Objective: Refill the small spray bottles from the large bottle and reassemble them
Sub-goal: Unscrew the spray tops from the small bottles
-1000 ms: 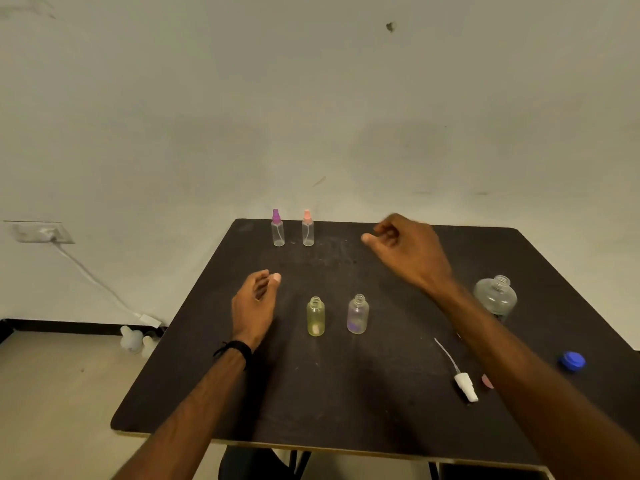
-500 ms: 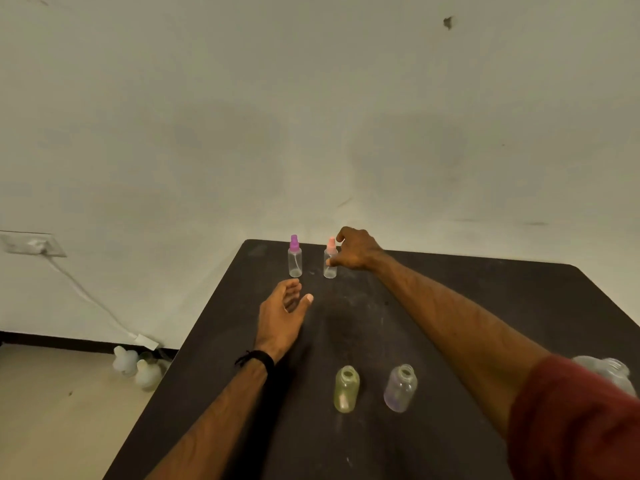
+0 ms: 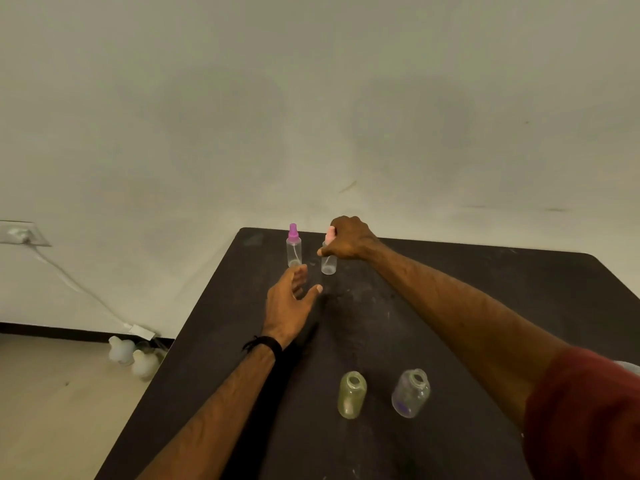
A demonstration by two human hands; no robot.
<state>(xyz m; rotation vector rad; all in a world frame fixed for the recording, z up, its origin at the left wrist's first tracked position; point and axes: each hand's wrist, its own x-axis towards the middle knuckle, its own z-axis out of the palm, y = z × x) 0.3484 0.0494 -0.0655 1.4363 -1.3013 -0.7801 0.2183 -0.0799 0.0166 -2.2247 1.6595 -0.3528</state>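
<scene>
Pink-capped spray bottle (image 3: 328,261) upright beside purple-capped one (image 3: 293,247), far table edge.

2 open bottles (image 3: 351,394) near edge, bare table (image 3: 485,289) beyond

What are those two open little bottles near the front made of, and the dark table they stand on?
The yellowish bottle and the purplish bottle look like clear tinted glass or hard plastic: the table shows through them and their rims glint. Which of the two cannot be told. The table looks like a matte dark board, perhaps painted or laminated wood, with a pale edge and dusty scuffs.
</scene>
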